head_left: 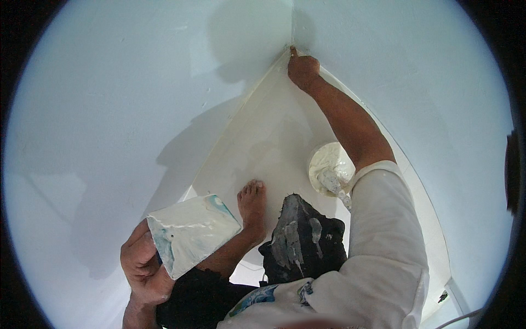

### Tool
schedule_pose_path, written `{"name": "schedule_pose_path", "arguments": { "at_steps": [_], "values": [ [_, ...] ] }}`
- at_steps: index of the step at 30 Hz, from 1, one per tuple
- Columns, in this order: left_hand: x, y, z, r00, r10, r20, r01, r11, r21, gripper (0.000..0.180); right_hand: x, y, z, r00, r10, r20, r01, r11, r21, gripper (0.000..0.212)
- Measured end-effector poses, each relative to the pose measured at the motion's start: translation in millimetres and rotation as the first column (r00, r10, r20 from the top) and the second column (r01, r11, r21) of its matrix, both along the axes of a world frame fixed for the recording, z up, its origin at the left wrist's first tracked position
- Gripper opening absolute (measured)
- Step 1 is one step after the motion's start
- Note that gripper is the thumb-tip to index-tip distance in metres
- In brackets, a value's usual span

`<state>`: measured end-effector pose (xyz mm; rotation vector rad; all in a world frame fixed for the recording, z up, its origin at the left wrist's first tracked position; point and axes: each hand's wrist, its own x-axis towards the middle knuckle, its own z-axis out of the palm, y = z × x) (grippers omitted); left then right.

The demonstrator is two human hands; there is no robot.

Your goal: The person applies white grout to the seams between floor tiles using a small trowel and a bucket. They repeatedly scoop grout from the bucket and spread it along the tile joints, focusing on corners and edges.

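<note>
My left hand (143, 266), low on the left, is closed round the dark blue grip of a flat rectangular plastering trowel (197, 230). White putty coats the trowel's upper face, with blue-green showing at its edges. My right arm reaches far forward to the corner where two walls meet the floor. There my right hand (303, 70) has its index finger stretched out, its tip touching the corner (291, 48). The other fingers look folded, and I see nothing held in them; the palm is hidden.
A round bucket (318, 156) of white putty stands on the pale floor (274, 120), beneath my right arm. A putty-caked tool (331, 181) rests in it. Pale walls (109, 126) rise on both sides. My bare foot (252, 205) is between trowel and bucket. A cable (460, 318) runs at lower right.
</note>
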<state>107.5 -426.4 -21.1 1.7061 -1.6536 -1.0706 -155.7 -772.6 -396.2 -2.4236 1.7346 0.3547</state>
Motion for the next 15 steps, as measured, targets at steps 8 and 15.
{"name": "schedule_pose_path", "arguments": {
  "at_steps": [8, 15],
  "values": [
    [6.2, 3.1, -4.9, 0.999, 0.036, 0.021, -0.037, 0.998, 0.045, 0.034, 3.9, -7.0, -24.9, 0.962, -0.148, 0.231, 0.134, 0.988, 0.075, 0.066],
    [7.4, 4.9, -4.2, 1.000, 0.022, -0.005, -0.022, 0.999, 0.029, 0.037, -9.6, -17.8, -40.0, 0.938, 0.120, 0.327, -0.139, 0.990, 0.036, 0.067]
  ]
}}
